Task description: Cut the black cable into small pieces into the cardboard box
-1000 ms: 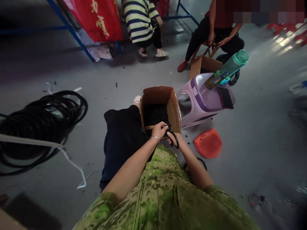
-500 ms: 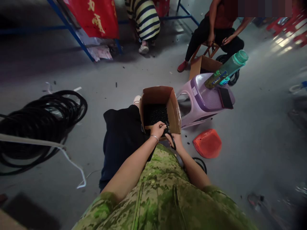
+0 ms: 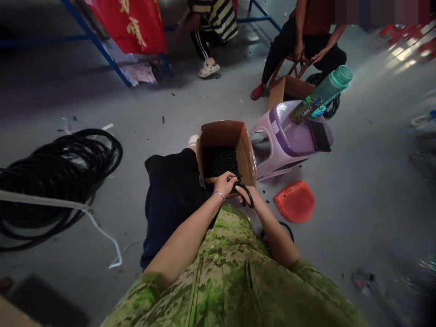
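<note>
Both hands meet at the near rim of the box (image 3: 247, 156), just below the middle of the frame, and they have hardly left that spot over the last second. The left hand (image 3: 224, 183) is curled, knuckles up, with its fingertips against the upper end of a black loop (image 3: 246, 194); whether it pinches the loop or only touches it is too small to tell. The right hand (image 3: 251, 200) is closed on the loop from the lower right, fingers wrapped round it. The loop itself is what changed: a second ago it hung wide, half a second ago it was drawn narrow, and now it stands wider again, so the hands are working it back and forth over the box rather than carrying it anywhere. It may be scissor handles, but that cannot be made out. The box sits against the person's dark trouser leg and holds a heap of small black pieces (image 3: 221, 161). Right of it stands a purple stool (image 3: 289, 136) with a green bottle (image 3: 322, 93) lying on it, and an orange lid (image 3: 295, 201) lies on the floor below. A hose coil (image 3: 57, 172) fills the left of the frame. At top centre a person in stripes (image 3: 220, 13) has risen from a crouch and stepped away; another person (image 3: 306, 43) sits at upper right as before.
</note>
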`<state>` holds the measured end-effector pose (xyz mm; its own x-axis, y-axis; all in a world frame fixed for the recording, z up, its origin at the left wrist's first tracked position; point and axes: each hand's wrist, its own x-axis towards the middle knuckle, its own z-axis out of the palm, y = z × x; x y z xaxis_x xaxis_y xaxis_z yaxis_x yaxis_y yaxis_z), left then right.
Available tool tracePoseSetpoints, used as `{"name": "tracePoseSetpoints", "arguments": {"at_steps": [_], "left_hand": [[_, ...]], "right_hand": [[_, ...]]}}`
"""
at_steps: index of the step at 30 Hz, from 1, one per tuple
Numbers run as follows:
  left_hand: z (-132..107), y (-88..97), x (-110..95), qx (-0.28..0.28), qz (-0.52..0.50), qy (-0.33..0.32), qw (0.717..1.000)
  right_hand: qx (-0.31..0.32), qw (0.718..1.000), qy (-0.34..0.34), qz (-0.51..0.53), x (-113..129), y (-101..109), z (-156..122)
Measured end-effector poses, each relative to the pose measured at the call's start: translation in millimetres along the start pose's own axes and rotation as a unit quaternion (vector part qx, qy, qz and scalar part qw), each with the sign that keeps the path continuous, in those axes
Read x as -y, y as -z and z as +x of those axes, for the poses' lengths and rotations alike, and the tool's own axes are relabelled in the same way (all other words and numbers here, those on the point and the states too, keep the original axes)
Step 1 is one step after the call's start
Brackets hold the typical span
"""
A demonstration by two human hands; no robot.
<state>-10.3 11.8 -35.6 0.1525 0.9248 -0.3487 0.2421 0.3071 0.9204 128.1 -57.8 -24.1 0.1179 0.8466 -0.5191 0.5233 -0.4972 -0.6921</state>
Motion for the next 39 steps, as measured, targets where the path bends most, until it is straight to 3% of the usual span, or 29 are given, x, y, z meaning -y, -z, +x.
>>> {"name": "tracePoseSetpoints", "arguments": {"at_steps": [5,14,20,25,30,34,39], "left_hand": [[1,-0.7,0,-0.019,0.006,0.009,1.000],[3,-2.3,1,-0.061,0.028,0.070,0.995],[3,-2.1,-3,-0.089,-0.003,0.086,0.992],[-3,-0.2,-14,-0.044,-0.070,0.092,0.992],[-7,1.6,-25,-0.027,-0.102,0.096,0.990],[-9,1.3,-29,0.002,-0.098,0.102,0.990],[-12,0.2,-30,0.025,-0.101,0.092,0.990]], "right_hand": [[0.017,1.000,-0.010,-0.021,2,5,8],[-0.057,0.995,0.008,-0.082,0,-8,4],[-0.059,0.993,-0.018,-0.096,-12,-18,2],[-0.030,0.993,-0.024,-0.111,-23,-22,-8],[-0.003,0.998,0.016,-0.053,-19,-9,-18],[-0.044,0.991,0.056,-0.117,-7,5,-18],[-0.055,0.981,0.048,-0.178,9,16,-12]]}}
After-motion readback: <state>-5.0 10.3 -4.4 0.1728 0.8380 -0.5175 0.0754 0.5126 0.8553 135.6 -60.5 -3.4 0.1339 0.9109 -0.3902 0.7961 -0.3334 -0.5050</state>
